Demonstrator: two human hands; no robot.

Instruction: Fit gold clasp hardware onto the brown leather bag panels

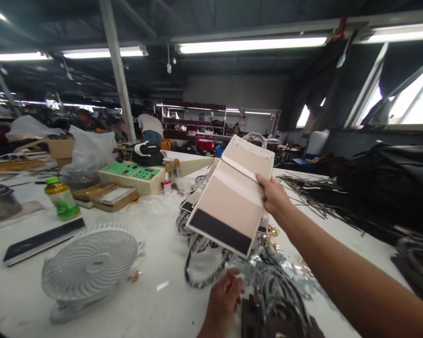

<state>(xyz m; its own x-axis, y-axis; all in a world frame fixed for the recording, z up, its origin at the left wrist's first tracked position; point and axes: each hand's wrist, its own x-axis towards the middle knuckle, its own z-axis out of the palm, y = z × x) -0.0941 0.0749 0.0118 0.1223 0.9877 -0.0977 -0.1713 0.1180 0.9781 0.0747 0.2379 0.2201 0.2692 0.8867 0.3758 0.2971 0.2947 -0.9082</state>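
My right hand [273,192] grips a beige bag panel [232,192] by its right edge. The panel is tilted above the table, with a black strip along its lower end and a pale band across it. Below it, a plastic-wrapped handle [197,281] loops down toward the table. My left hand [225,295] is low in front, fingers loosely bent and a little blurred, with nothing visible in them. Just right of it lie dark bag panels [252,319] with a bundle of plastic-wrapped handles [278,291]. Small metal pieces [299,274] are scattered behind that bundle.
A white fan [91,263] stands at the left, near a dark flat box [44,241] and a green-capped bottle [61,198]. Farther back sits a machine with a green control panel [132,172]. Dark cords [308,195] and black material [384,188] lie right. A person [151,126] is in the background.
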